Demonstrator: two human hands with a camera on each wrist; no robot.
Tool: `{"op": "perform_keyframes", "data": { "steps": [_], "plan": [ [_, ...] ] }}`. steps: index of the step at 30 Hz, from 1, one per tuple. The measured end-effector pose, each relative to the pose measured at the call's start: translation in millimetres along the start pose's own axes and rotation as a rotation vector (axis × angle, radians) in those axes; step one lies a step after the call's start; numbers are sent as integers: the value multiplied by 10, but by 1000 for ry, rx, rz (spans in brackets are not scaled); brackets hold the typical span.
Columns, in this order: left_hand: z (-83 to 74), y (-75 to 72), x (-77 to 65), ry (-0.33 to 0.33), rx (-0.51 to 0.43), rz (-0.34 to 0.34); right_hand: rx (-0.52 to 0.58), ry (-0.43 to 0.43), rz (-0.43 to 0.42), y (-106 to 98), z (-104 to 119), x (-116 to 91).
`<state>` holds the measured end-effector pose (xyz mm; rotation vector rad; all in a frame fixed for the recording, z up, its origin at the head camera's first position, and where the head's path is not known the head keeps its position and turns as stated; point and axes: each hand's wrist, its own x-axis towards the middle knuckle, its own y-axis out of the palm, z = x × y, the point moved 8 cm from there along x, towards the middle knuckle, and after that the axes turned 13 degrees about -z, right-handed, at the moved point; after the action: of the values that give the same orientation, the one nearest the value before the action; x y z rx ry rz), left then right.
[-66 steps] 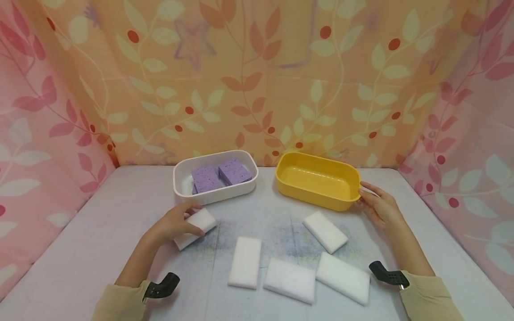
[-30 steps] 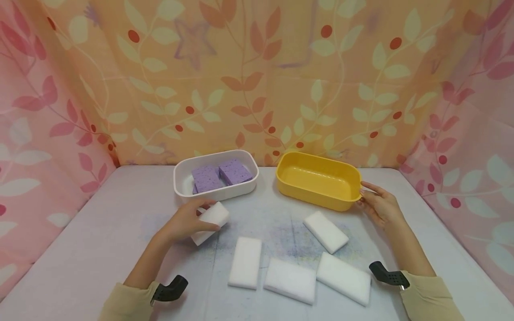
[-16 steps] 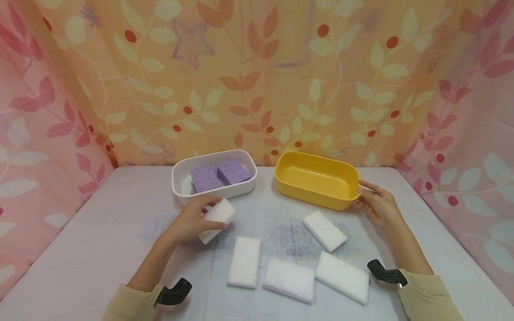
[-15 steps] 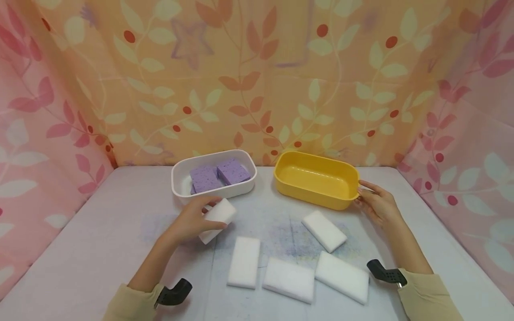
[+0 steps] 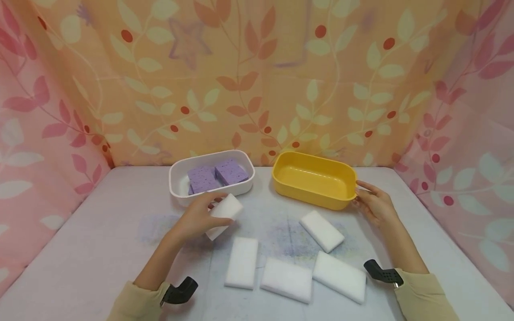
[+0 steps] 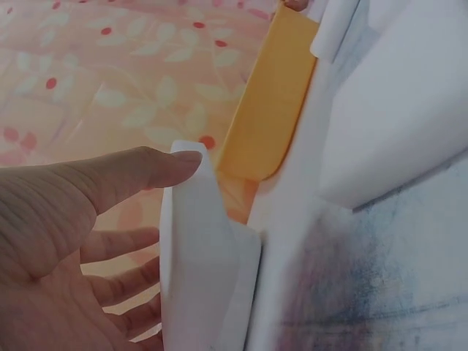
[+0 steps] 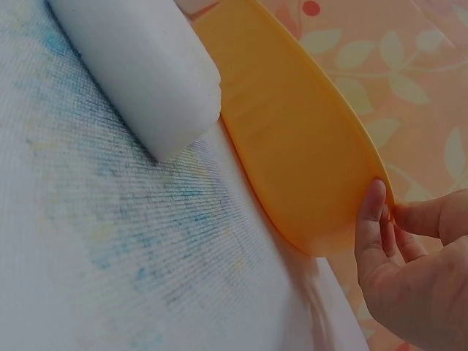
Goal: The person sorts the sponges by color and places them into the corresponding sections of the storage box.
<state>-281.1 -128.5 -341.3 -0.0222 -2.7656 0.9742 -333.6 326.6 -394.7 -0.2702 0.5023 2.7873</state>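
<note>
**White sponge (image 5: 230,207) in left hand (image 5: 199,218), yellow bin (image 5: 305,190) pinched by right hand (image 5: 377,208)**

Left hand: spread about as far as the sponge needs, thumb on one side, fingers on the other. Sponge tilted, just in front of the white tray (image 5: 241,187), where purple sponges (image 5: 231,173) lie. Cannot tell whether its lower end touches the tabletop (image 5: 120,223).

Right hand: narrow, thumb and fingers pinching the bin's right-end rim.

Edges: tray and bin stand near the far edge, patterned curtain (image 5: 257,89) behind; slim gap between them. Four loose white sponges (image 5: 242,263) on the near side, one angled in front of the bin. Tabletop runs on outward beyond both hands, to the curtain's pink sides.
</note>
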Motion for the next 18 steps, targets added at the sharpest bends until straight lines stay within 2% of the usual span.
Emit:
{"op": "perform_keyframes", "data": {
  "steps": [6, 12, 18],
  "plan": [
    [-54, 35, 74, 15, 23, -6, 0, 2, -5, 9, -40, 18],
    [-156, 119, 184, 26, 55, 5, -34, -9, -19, -16, -39, 15],
    [-245, 196, 278, 34, 56, 13, -23, -1, -22, -8, -31, 10]
  ]
}}
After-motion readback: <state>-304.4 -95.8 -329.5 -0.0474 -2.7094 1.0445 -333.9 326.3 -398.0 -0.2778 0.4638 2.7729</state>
